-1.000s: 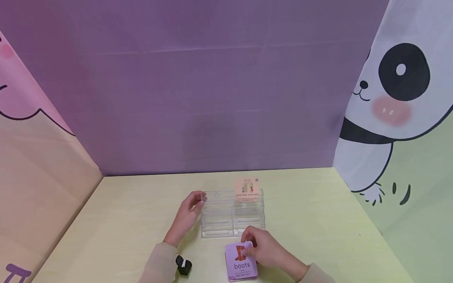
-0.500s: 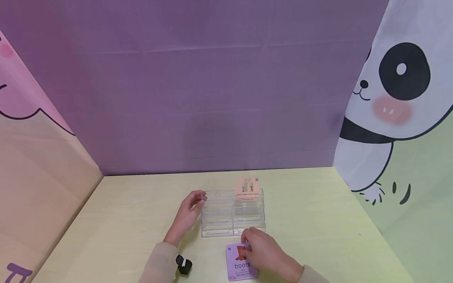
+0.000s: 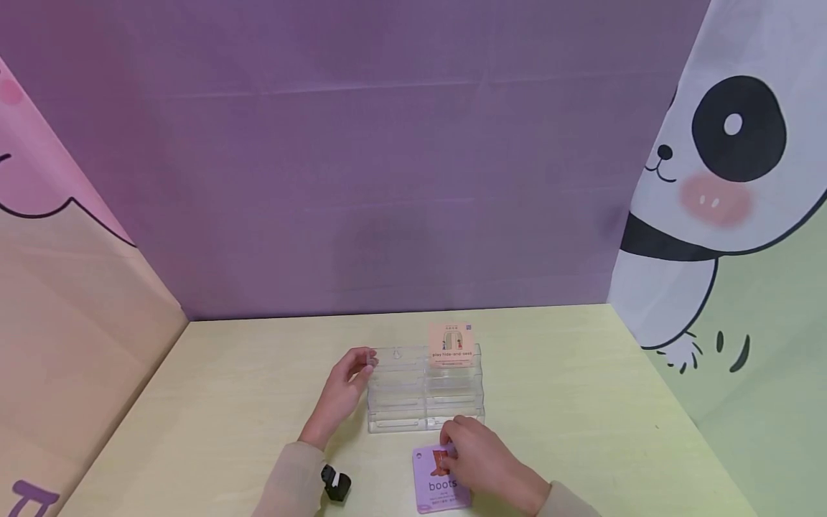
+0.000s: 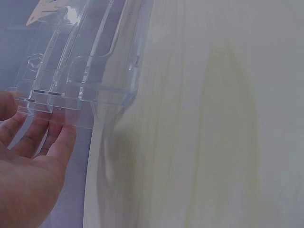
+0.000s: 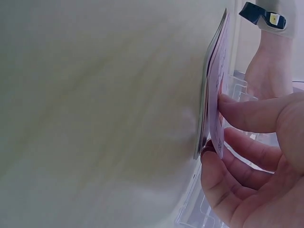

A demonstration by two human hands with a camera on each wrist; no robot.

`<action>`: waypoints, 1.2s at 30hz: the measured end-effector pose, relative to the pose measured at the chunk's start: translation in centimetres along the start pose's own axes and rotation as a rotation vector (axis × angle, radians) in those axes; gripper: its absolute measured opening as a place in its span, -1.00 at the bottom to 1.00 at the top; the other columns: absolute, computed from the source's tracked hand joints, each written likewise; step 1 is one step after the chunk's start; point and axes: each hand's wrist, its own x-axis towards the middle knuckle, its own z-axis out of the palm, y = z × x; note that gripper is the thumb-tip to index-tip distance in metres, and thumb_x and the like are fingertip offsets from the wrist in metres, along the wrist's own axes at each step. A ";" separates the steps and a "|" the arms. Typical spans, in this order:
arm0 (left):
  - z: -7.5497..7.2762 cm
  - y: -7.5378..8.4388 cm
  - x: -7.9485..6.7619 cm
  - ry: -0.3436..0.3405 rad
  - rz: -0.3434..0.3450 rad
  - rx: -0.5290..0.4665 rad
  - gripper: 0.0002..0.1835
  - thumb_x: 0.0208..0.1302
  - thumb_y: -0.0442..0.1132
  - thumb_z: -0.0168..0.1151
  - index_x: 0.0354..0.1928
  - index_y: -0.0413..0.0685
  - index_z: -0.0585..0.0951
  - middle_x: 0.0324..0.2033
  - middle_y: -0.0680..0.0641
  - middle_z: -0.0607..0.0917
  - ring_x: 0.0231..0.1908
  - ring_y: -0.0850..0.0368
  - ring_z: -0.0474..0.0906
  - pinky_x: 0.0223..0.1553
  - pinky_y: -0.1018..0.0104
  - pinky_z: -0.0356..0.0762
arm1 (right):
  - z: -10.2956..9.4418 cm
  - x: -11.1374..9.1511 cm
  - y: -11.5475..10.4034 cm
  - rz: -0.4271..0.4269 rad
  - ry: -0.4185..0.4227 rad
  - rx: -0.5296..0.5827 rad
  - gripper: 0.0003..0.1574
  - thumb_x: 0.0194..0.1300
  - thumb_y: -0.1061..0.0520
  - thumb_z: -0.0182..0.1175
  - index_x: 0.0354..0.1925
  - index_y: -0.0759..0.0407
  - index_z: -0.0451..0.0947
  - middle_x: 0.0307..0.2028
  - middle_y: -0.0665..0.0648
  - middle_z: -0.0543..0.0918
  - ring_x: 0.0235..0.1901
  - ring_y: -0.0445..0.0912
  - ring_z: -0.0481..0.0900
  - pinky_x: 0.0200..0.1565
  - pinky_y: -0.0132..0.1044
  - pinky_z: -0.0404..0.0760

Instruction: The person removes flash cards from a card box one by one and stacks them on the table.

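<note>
A clear plastic tiered card rack (image 3: 397, 398) lies on the table in the head view. My left hand (image 3: 342, 393) grips its far left corner, and the left wrist view shows the thumb above the edge and fingers below it. In front of the rack sits a small stack of cards with a purple "boots" card (image 3: 436, 495) on top. My right hand (image 3: 484, 463) pinches the boots card at its upper right. From the right wrist, that edge of the card stands a little apart from the cards (image 5: 202, 109) beneath.
A peach "play hide-and-seek" card (image 3: 451, 347) stands in the rack's back right slot. Beside the left sleeve (image 3: 293, 477) is a small black device (image 3: 336, 485). The pale wooden table (image 3: 581, 402) ends at a purple backdrop (image 3: 388, 179), with printed side panels left and right.
My right hand has shifted slightly toward me, its fingers now covering more of the boots picture. The hole at the card's upper left now shows. My left hand and the rack look unchanged.
</note>
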 end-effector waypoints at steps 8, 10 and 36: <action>0.0 -0.1 0.0 0.005 0.001 0.015 -0.70 0.39 -0.36 0.06 0.13 -0.17 0.46 0.02 -0.12 0.58 0.12 -0.04 0.45 0.23 -0.01 0.34 | 0.0 0.2 0.0 0.023 -0.025 0.008 -0.81 0.05 0.12 0.40 -0.42 0.05 0.53 -0.51 -0.18 0.38 -0.47 -0.26 0.32 -0.41 -0.40 0.42; 0.0 -0.1 0.0 0.005 -0.007 0.016 -0.70 0.39 -0.35 0.06 0.13 -0.16 0.46 0.02 -0.12 0.58 0.12 -0.04 0.45 0.24 0.00 0.34 | -0.1 0.1 0.0 0.021 -0.031 0.007 -0.81 0.05 0.12 0.40 -0.42 0.06 0.53 -0.50 -0.17 0.38 -0.47 -0.26 0.32 -0.42 -0.40 0.42; 0.1 0.0 0.1 0.004 -0.018 0.018 -0.68 0.39 -0.34 0.06 0.15 -0.17 0.44 0.03 -0.11 0.57 0.14 -0.05 0.43 0.24 -0.01 0.33 | -0.3 0.2 -0.2 -0.020 -0.060 -0.099 -0.82 0.08 0.00 0.39 -0.49 -0.04 0.56 -0.47 -0.17 0.35 -0.40 -0.22 0.30 -0.47 -0.39 0.41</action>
